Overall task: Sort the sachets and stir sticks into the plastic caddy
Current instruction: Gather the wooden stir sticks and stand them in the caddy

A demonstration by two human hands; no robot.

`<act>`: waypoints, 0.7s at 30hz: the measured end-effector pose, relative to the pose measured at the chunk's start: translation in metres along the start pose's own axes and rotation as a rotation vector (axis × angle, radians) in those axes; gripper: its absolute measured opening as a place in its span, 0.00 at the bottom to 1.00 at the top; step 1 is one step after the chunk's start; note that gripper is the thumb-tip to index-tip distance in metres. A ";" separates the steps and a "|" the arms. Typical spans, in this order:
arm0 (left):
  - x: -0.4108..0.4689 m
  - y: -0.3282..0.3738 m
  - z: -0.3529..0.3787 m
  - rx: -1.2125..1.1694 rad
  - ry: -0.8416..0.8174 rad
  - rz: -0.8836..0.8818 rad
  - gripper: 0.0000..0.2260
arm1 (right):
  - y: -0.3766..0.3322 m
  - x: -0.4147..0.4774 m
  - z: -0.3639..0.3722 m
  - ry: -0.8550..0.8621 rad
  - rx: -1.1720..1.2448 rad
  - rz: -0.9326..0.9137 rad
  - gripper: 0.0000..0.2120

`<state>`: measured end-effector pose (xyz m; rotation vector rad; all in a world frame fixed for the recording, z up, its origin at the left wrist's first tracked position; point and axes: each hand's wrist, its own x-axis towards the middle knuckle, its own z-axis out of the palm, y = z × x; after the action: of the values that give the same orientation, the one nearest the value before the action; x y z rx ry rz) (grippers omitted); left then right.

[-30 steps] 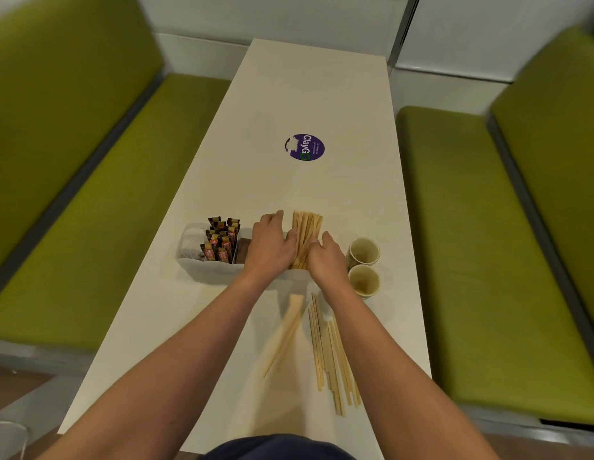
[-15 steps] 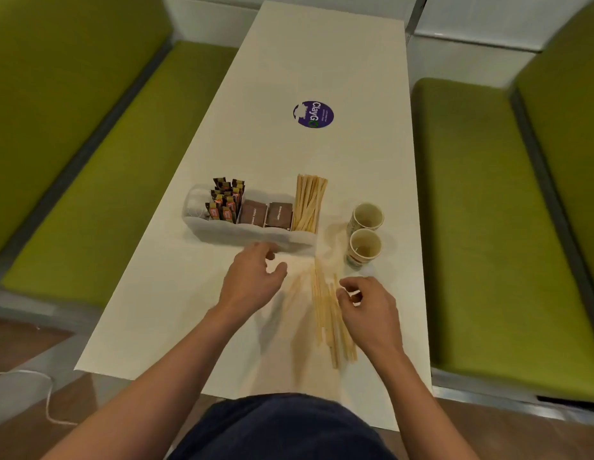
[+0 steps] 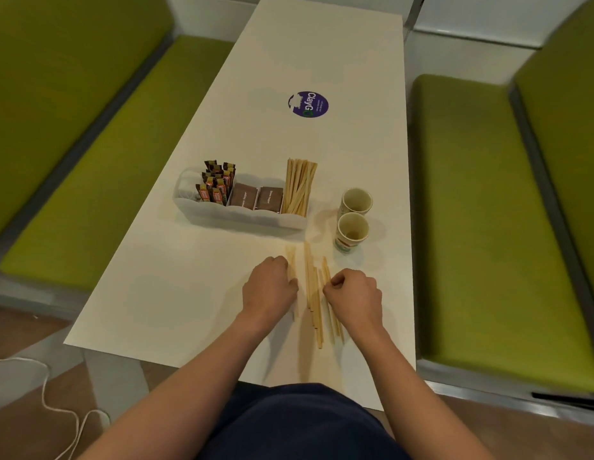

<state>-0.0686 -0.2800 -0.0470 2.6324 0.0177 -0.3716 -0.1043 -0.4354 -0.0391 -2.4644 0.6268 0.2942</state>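
Two hands sit low on the white table (image 3: 196,293). Far left, the plastic caddy (image 3: 236,221) holds upright sachets (image 3: 217,185), brown packets (image 3: 255,198) and, at its right end, stir sticks (image 3: 299,189). Left hand (image 3: 268,290) is curled against a blurred stick; can't tell if it holds it. Loose sticks (image 3: 313,293) lie between the hands. Right hand (image 3: 354,296) pinches one. Two paper cups (image 3: 352,227) stand far right.

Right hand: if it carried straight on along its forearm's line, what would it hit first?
The loose stir sticks lying right at the fingers of the right hand. Past them, it would probably meet the right end of the caddy, though depth is unclear.
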 end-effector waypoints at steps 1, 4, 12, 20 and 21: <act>0.001 -0.002 -0.001 -0.023 0.002 -0.019 0.06 | -0.001 0.001 -0.001 -0.004 0.007 0.011 0.06; 0.004 -0.005 -0.004 -0.106 -0.008 -0.087 0.09 | -0.003 0.004 -0.003 -0.022 0.012 0.040 0.06; 0.016 -0.005 -0.016 -0.001 -0.079 -0.096 0.08 | -0.010 0.008 -0.007 -0.044 0.002 0.064 0.09; 0.026 -0.017 -0.036 -0.085 -0.148 -0.047 0.08 | -0.006 0.011 -0.006 -0.056 0.062 0.046 0.03; 0.027 -0.019 -0.040 -0.098 -0.164 -0.041 0.08 | -0.006 0.011 -0.006 -0.051 0.064 0.035 0.03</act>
<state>-0.0336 -0.2458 -0.0289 2.5000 0.0354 -0.5846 -0.0912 -0.4386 -0.0346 -2.3787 0.6488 0.3449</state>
